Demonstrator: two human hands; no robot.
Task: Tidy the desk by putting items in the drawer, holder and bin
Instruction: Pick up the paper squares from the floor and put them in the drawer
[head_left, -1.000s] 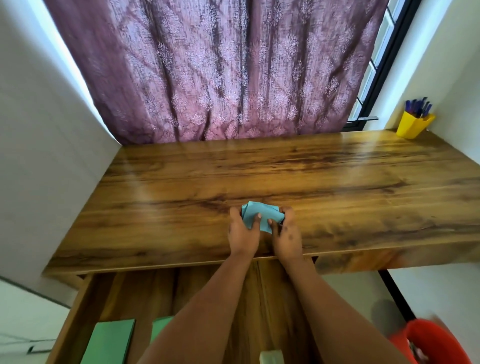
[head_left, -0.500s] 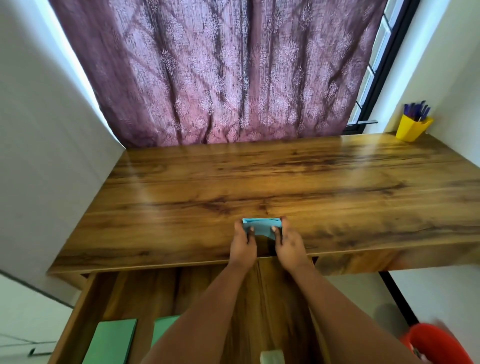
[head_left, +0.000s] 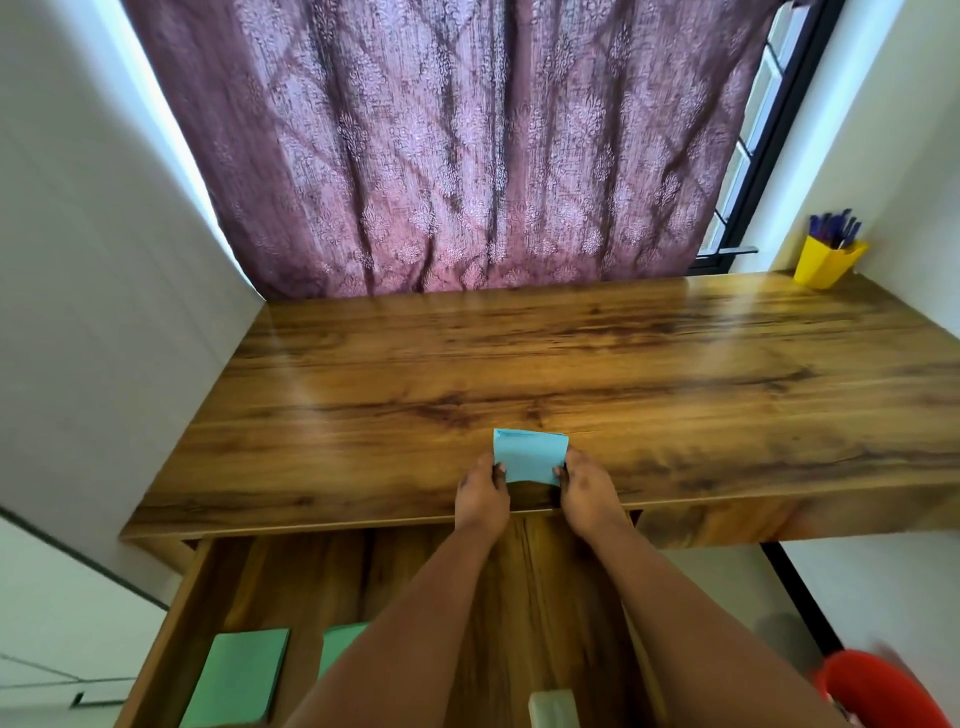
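— Drawer (head_left: 197, 587) first, low on the left: what lies in it?

— Two green pads. One green pad (head_left: 236, 678) sits near the drawer's left wall, and a second green pad (head_left: 337, 647) lies just beside it, partly hidden by the left forearm. A pale block (head_left: 553, 706) shows at the bottom edge between the two forearms; I cannot tell what it is.

— And the left hand (head_left: 480, 496)?

— It is over the near edge of the worktop (head_left: 675, 374), fingers curled, pinching the left edge of the blue paper (head_left: 529, 457) between thumb and fingertips.

— How does the paper lie?

— It is a small folded piece, slightly wider than tall, so its long axis runs left to right, parallel to the worktop's front edge. Its top edge points away toward the curtain (head_left: 457, 145). It is near the front edge, about midway along it; whether it is touching the wood or held just above it I cannot tell.

— The right hand (head_left: 587, 491)?

— Same grip, mirrored: fingers curled, pinching the paper's right edge.

— Further right?

— A yellow holder (head_left: 826, 265) with blue pens (head_left: 834, 228) stands in the far right corner, well apart from the paper. A red bin (head_left: 883, 691) sits on the floor at the lower right, below the worktop. Nothing lies between the hands and the drawer beneath them.
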